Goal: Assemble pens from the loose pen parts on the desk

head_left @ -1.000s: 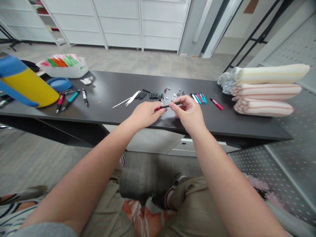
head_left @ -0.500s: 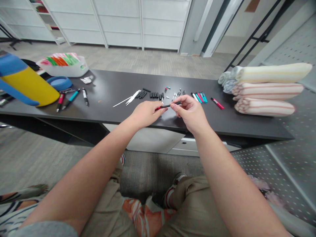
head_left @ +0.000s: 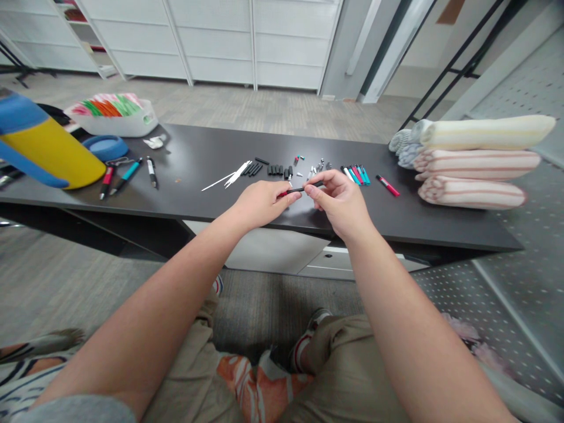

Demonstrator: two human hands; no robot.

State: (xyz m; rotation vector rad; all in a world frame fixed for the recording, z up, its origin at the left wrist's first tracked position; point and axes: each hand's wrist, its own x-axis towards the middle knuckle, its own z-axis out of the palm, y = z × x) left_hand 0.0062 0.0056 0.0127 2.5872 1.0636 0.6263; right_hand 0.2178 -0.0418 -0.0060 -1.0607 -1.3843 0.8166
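Note:
Between my two hands, over the front part of the dark table, is a slim pen with a red end and a black body, lying level. My left hand is closed on its red end, and my right hand pinches the black end. Just beyond my fingers lie white refill tubes, thin black tubes, short black grips and small silver parts. Right of them sits a row of teal, white and red pen barrels. Farther right, a red pen piece lies alone.
At left lean a blue and yellow cylinder and several pens, with a blue lid and a white basket of colourful packets behind. Rolled towels are stacked at the right end. Another person's striped clothing shows lower left.
Both hands keep their hold on the pen in nearly the same place. The view has shifted very slightly; the things on the table have not moved.

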